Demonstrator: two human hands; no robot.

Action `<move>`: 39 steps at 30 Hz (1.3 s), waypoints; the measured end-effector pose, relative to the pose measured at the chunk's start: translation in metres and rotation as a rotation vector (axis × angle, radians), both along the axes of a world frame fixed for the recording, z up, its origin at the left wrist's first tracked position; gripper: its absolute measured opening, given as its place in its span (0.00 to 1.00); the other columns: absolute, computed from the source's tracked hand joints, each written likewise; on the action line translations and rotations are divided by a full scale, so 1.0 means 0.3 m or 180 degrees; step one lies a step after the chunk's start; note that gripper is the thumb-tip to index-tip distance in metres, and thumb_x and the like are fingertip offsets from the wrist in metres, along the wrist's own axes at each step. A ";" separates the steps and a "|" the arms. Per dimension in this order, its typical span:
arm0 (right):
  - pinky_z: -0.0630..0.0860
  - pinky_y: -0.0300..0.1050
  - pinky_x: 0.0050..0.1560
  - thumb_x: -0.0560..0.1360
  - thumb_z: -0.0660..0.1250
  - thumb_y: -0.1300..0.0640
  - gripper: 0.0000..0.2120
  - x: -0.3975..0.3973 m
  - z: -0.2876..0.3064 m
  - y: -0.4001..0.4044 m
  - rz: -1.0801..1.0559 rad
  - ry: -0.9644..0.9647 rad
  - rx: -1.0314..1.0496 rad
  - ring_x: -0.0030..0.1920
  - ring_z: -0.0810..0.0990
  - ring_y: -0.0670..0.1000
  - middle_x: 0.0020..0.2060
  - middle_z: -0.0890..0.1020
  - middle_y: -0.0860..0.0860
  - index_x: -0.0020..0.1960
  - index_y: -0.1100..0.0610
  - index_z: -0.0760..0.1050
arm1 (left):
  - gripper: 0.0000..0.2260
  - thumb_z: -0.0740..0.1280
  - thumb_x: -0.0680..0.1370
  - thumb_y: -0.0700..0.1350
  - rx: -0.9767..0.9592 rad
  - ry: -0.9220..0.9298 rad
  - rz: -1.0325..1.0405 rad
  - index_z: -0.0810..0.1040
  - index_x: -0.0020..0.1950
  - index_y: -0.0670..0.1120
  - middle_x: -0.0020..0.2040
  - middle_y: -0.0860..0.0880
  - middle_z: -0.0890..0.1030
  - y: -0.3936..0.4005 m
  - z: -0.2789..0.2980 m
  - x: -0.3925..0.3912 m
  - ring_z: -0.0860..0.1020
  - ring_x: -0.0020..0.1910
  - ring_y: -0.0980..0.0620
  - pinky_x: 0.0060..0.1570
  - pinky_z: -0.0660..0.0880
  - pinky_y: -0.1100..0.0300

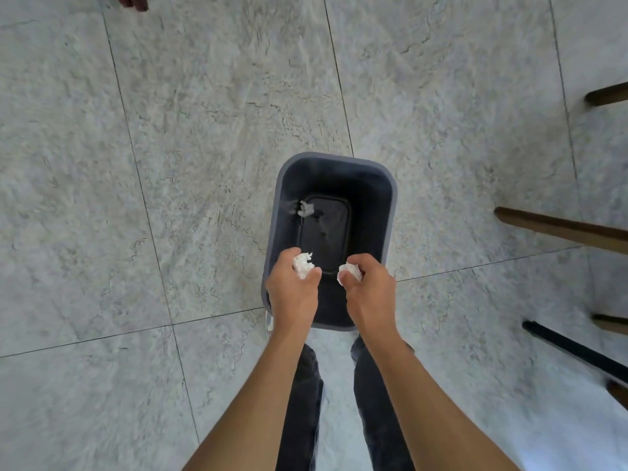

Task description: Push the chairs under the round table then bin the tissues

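Wooden chair legs (560, 229) stood at three o'clock on the tiled floor (170, 164), well apart from my grey bin (390, 205), whose long axis ran twelve to six. My left hand (294, 287) gripped one crumpled tissue (302, 264), my right hand (368, 287) another tissue (350, 270), both over the bin's near end; a scrap (306, 208) lay inside.

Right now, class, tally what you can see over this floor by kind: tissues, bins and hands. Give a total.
Tissues: 3, one in the left hand at, one in the right hand at, one lying inside the bin at
Bins: 1, grey
Hands: 2
Total: 6
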State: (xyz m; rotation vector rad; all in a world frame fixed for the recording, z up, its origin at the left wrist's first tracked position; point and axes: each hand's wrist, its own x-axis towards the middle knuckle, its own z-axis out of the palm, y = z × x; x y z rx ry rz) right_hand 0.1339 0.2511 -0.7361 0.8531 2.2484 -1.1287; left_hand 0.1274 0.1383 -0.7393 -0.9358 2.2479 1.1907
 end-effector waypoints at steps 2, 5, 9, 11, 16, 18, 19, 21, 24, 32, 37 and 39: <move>0.68 0.25 0.33 0.79 0.67 0.59 0.12 0.005 -0.060 -0.006 -0.0056 -0.0041 0.0035 0.45 0.77 0.47 0.51 0.82 0.52 0.62 0.57 0.77 | 0.19 0.73 0.76 0.41 -0.0103 -0.0065 -0.0136 0.75 0.66 0.47 0.51 0.52 0.78 0.000 -0.061 -0.008 0.75 0.43 0.57 0.35 0.68 0.78; 0.70 0.26 0.38 0.79 0.67 0.60 0.11 0.002 -0.134 -0.023 -0.0097 -0.0021 0.0086 0.44 0.77 0.46 0.50 0.82 0.51 0.61 0.57 0.77 | 0.20 0.73 0.76 0.41 -0.0146 -0.0115 -0.0259 0.75 0.67 0.47 0.54 0.49 0.80 -0.007 -0.143 -0.018 0.77 0.47 0.54 0.36 0.69 0.73; 0.78 0.45 0.47 0.79 0.66 0.60 0.10 -0.005 -0.217 -0.066 -0.0144 -0.0064 0.0124 0.47 0.81 0.52 0.50 0.82 0.54 0.60 0.57 0.77 | 0.22 0.74 0.75 0.40 -0.0153 -0.0164 -0.0365 0.74 0.68 0.46 0.56 0.45 0.80 -0.013 -0.236 -0.016 0.80 0.52 0.48 0.46 0.75 0.61; 0.80 0.51 0.49 0.80 0.64 0.60 0.11 -0.005 -0.252 -0.087 -0.0170 -0.0150 0.0148 0.49 0.81 0.54 0.52 0.81 0.55 0.62 0.57 0.76 | 0.23 0.74 0.75 0.40 -0.0171 -0.0166 -0.0352 0.73 0.69 0.46 0.57 0.45 0.79 -0.015 -0.274 -0.015 0.80 0.54 0.46 0.50 0.77 0.57; 0.81 0.53 0.45 0.80 0.61 0.62 0.10 0.007 -0.319 -0.116 -0.0218 -0.0363 0.0159 0.48 0.81 0.56 0.51 0.78 0.53 0.60 0.57 0.74 | 0.23 0.73 0.76 0.40 -0.0105 -0.0374 -0.0283 0.72 0.70 0.45 0.61 0.43 0.78 -0.018 -0.345 -0.012 0.79 0.56 0.46 0.52 0.76 0.58; 0.80 0.52 0.44 0.80 0.61 0.62 0.09 0.010 -0.339 -0.117 -0.0244 -0.0405 0.0232 0.47 0.80 0.56 0.50 0.77 0.53 0.58 0.57 0.74 | 0.21 0.72 0.76 0.40 -0.0106 -0.0462 -0.0294 0.73 0.68 0.45 0.61 0.42 0.78 -0.016 -0.368 -0.005 0.80 0.55 0.45 0.54 0.78 0.55; 0.80 0.52 0.44 0.79 0.61 0.62 0.08 0.013 -0.350 -0.117 -0.0259 -0.0403 0.0254 0.47 0.80 0.56 0.50 0.78 0.54 0.57 0.57 0.74 | 0.20 0.72 0.76 0.39 -0.0123 -0.0481 -0.0330 0.73 0.67 0.45 0.61 0.42 0.78 -0.015 -0.377 -0.001 0.80 0.55 0.46 0.54 0.77 0.55; 0.80 0.53 0.44 0.79 0.61 0.63 0.07 0.020 -0.371 -0.119 -0.0277 -0.0437 0.0250 0.47 0.80 0.56 0.50 0.78 0.55 0.56 0.58 0.74 | 0.18 0.71 0.76 0.39 -0.0139 -0.0501 -0.0403 0.73 0.66 0.44 0.61 0.42 0.77 -0.009 -0.391 0.004 0.79 0.54 0.46 0.51 0.75 0.58; 0.80 0.53 0.48 0.79 0.62 0.62 0.07 0.022 -0.389 -0.122 -0.0292 -0.0581 0.0206 0.49 0.79 0.57 0.53 0.78 0.57 0.56 0.58 0.74 | 0.18 0.70 0.77 0.37 -0.0178 -0.0484 -0.0460 0.73 0.66 0.43 0.63 0.43 0.75 -0.004 -0.407 -0.004 0.76 0.52 0.49 0.49 0.71 0.61; 0.75 0.45 0.47 0.79 0.65 0.60 0.10 0.016 -0.342 -0.108 -0.0324 -0.0646 0.0077 0.54 0.80 0.57 0.56 0.80 0.57 0.60 0.57 0.76 | 0.20 0.70 0.78 0.40 -0.0187 -0.0632 -0.0533 0.72 0.69 0.45 0.67 0.45 0.72 -0.003 -0.332 -0.003 0.72 0.58 0.51 0.51 0.65 0.64; 0.75 0.43 0.47 0.79 0.65 0.59 0.13 -0.019 -0.208 -0.087 -0.0219 -0.0332 -0.0004 0.54 0.81 0.56 0.55 0.81 0.56 0.63 0.59 0.75 | 0.22 0.69 0.79 0.45 -0.0211 -0.0520 -0.0598 0.70 0.72 0.47 0.67 0.45 0.71 0.005 -0.197 -0.028 0.73 0.64 0.46 0.50 0.67 0.60; 0.72 0.41 0.46 0.79 0.65 0.60 0.14 -0.053 -0.137 -0.081 -0.0221 -0.0186 0.0041 0.51 0.81 0.56 0.54 0.81 0.57 0.64 0.60 0.74 | 0.23 0.69 0.79 0.46 -0.0234 -0.0362 -0.0596 0.69 0.73 0.47 0.66 0.44 0.73 0.010 -0.132 -0.048 0.74 0.63 0.46 0.51 0.69 0.59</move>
